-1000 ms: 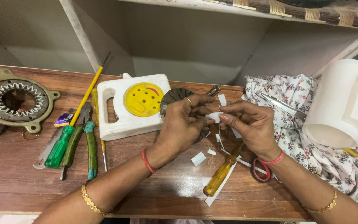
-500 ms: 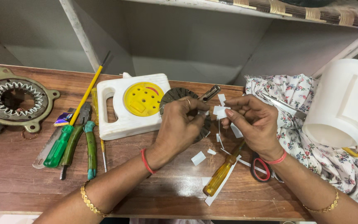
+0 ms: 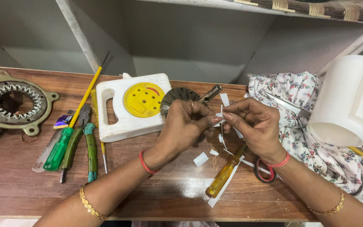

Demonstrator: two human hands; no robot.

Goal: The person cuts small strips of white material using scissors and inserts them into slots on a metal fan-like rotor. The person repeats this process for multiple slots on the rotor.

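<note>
The left hand [image 3: 185,126] holds a dark slotted rotor [image 3: 177,96] with its steel shaft pointing toward 1 o'clock. The right hand [image 3: 253,124] pinches a small white paper strip [image 3: 220,114] against it, both grips closed. By my judgement the work is partway: cut paper pieces [image 3: 200,159] lie loose on the desk [image 3: 17,185] at 6 o'clock of the hands, not yet placed. The one container, a white plastic case with a yellow dial [image 3: 133,105], sits at 9 o'clock of the rotor; I cannot see its contents.
</note>
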